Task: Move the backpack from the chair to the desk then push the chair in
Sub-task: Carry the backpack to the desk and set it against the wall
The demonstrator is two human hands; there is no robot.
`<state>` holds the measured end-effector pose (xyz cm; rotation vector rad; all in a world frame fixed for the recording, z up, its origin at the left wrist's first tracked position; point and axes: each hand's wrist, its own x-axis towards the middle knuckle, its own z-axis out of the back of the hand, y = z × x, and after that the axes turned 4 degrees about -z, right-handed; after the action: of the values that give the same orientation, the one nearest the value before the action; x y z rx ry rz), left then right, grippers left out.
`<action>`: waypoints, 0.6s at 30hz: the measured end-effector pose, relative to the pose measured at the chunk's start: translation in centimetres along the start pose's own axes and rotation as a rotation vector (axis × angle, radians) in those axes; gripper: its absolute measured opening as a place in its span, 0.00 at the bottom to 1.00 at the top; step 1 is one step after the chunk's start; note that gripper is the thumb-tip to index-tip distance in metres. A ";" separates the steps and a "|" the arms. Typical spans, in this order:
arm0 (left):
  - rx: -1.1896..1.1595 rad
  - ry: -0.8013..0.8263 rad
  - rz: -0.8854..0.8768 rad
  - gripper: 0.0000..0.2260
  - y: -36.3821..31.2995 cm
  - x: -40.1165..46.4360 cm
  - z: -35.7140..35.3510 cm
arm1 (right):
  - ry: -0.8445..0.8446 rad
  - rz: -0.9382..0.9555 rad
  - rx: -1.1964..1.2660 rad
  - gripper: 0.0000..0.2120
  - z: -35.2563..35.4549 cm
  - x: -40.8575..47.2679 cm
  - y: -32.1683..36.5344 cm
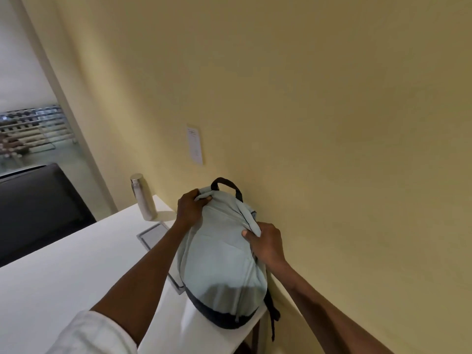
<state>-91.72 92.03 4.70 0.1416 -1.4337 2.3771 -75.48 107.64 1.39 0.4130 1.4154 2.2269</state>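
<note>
A pale grey-green backpack (pixel 219 261) with a dark base and a black top handle lies on the white desk (pixel 63 277), against the yellow wall. My left hand (pixel 190 206) grips its top edge near the handle. My right hand (pixel 267 242) pinches the fabric of its right side by the wall. A black strap hangs off the desk's near corner. A black chair back (pixel 38 208) stands at the far left side of the desk.
A steel water bottle (pixel 143 198) stands on the desk's far end, left of the backpack. A grey inset panel (pixel 155 236) lies flat in the desk beside the bag. A paper notice (pixel 195 144) hangs on the wall.
</note>
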 end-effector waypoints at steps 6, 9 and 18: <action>0.112 -0.007 0.065 0.22 1.4 0.2 -1.9 | -0.124 0.061 -0.137 0.10 -0.5 0.7 0.6; 0.096 -0.091 0.400 0.31 2.7 -2.3 -3.0 | -0.349 0.366 -0.459 0.24 -1.6 -0.1 -0.3; -0.430 -0.055 0.930 0.50 3.6 -5.8 -4.9 | 0.108 0.864 -1.248 0.28 -4.1 -1.2 -3.4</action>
<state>-87.14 93.37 -2.22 -0.7236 -2.3605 2.6005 -75.73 105.11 -3.43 0.4641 -0.4418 3.2567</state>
